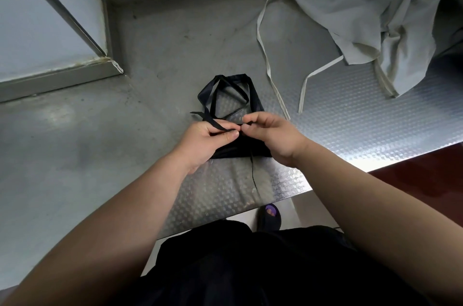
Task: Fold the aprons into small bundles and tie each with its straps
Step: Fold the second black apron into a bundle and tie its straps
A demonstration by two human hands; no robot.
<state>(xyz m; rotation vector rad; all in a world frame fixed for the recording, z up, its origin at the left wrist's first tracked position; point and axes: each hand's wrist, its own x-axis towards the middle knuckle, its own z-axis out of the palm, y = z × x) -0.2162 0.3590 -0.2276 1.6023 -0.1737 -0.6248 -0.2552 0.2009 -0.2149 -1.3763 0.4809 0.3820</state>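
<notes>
Pinching black straps (pixel 216 124), left hand (pixel 206 141) and right hand (pixel 274 136) meet over the folded apron (pixel 239 148).

Stainless-steel worktable (pixel 350 115) with an embossed cube pattern, brightly lit along its near right edge. At upper left, a pale boxed-in wall panel (pixel 32 30) edged with a metal trim strip (pixel 62 77) juts over the tabletop. Below the table edge lie a reddish-brown floor (pixel 426 170), a pale floor strip (pixel 308 208) and a dark open-toed slipper (pixel 269 222). A black garment (pixel 250 268) fills the lower centre.
</notes>
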